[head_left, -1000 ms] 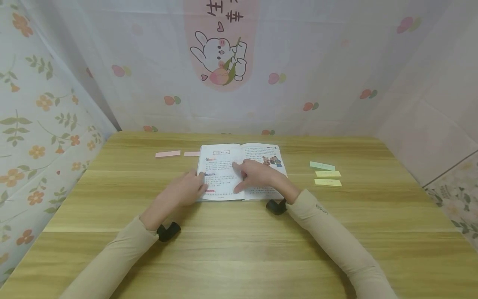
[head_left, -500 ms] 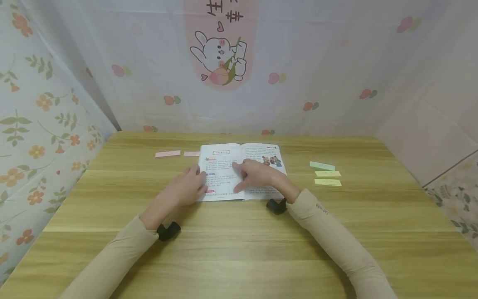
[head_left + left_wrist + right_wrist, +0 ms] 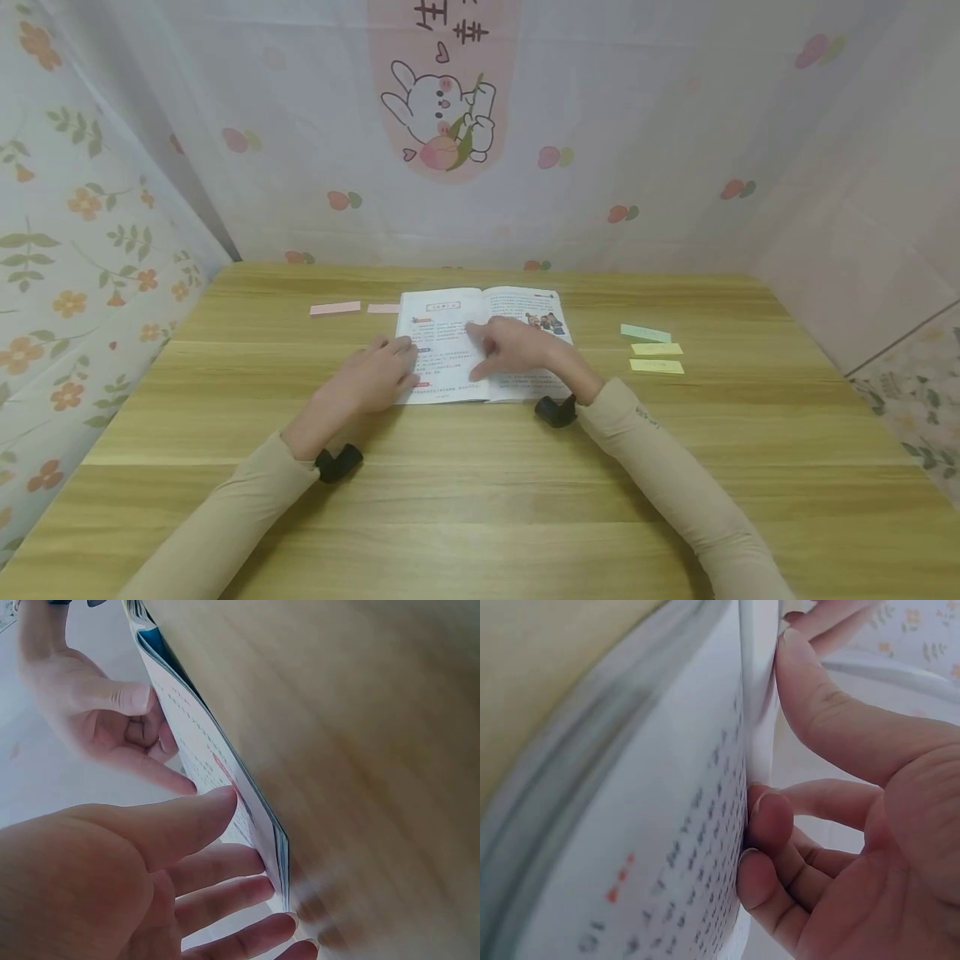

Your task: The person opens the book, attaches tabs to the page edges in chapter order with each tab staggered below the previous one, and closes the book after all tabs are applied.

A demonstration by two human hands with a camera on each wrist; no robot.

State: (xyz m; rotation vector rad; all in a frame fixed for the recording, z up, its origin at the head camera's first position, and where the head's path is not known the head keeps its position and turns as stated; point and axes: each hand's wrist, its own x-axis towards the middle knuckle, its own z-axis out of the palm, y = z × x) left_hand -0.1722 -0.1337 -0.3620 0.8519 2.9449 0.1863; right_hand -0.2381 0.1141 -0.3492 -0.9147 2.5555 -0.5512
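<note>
An open book (image 3: 442, 367) lies on the wooden table, with printed text on both pages and a small coloured picture on the right one. My left hand (image 3: 375, 375) rests at the left page's outer edge, its fingers fairly straight and spread over the margin. In the left wrist view, the left thumb (image 3: 217, 806) lies over the page near the lower edge. My right hand (image 3: 517, 346) rests across the middle of the book by the fold. Its index finger and thumb stretch onto the left page, while the other fingers bend against the paper (image 3: 697, 847). Neither hand grips anything.
Two pink paper strips (image 3: 335, 309) lie left of the book, one reaching its edge. To the right are a green strip (image 3: 646, 333) and two yellow strips (image 3: 657, 366). A patterned cloth (image 3: 637, 125) hangs behind the table (image 3: 465, 500).
My left fingers have lifted from the page edge and come down flatter, a little farther over the left page. The right hand and the book stay in place.
</note>
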